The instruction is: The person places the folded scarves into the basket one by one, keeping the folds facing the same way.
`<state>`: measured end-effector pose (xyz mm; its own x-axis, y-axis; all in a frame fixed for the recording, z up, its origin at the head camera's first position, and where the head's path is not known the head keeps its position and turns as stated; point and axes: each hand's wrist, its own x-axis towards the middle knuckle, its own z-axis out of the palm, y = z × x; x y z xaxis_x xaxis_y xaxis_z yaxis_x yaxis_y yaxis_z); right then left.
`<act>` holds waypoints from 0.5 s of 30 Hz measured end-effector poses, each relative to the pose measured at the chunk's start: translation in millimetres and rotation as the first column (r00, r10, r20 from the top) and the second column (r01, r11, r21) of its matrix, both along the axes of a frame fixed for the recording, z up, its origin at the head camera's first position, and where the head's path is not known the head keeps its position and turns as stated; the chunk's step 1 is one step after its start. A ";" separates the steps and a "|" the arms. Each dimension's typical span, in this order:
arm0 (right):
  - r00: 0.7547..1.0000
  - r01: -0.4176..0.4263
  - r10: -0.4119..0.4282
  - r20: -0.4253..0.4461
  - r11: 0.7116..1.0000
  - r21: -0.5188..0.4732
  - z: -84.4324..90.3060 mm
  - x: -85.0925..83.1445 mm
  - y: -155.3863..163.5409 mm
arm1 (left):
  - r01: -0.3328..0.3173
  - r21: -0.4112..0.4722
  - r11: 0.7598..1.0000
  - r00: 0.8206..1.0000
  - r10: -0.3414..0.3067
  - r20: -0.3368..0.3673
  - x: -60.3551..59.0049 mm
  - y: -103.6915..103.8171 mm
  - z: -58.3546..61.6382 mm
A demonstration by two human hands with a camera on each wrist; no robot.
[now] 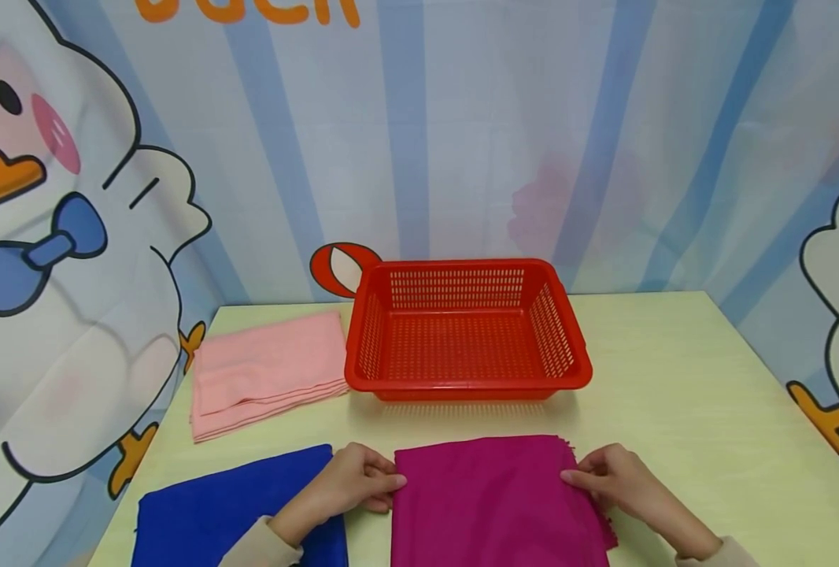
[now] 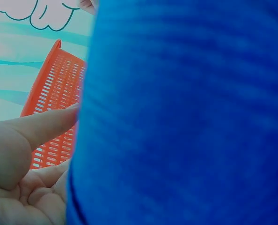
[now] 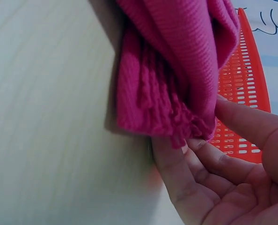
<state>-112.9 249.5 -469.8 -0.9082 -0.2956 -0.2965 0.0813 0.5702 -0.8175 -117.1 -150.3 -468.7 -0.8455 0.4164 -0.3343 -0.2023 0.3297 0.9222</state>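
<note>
A folded magenta cloth lies at the front of the table, its right side fringed. My left hand pinches its left edge between thumb and fingers. On the opposite edge, my right hand pinches the cloth; the right wrist view shows the thumb above and fingers under the fringed magenta layers. A folded blue cloth lies beneath my left forearm. That blue cloth fills most of the left wrist view and hides the left fingertips.
Behind the magenta cloth stands a red plastic basket with slotted walls and nothing inside. To its left lies a folded pink cloth stack. A printed duck backdrop rises behind the pale table.
</note>
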 end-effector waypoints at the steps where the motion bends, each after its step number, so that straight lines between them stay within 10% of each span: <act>1: 1.000 0.000 0.000 0.001 1.000 -0.003 0.0 0.2 0.1 | -0.002 0.003 1.000 1.000 0.002 0.000 0.1 0.2 -0.8; 15: 0.994 -0.046 0.049 -0.093 0.998 0.035 -3.6 -0.5 -2.2 | 0.012 -0.029 1.000 0.998 -0.014 -0.067 2.9 4.5 -7.0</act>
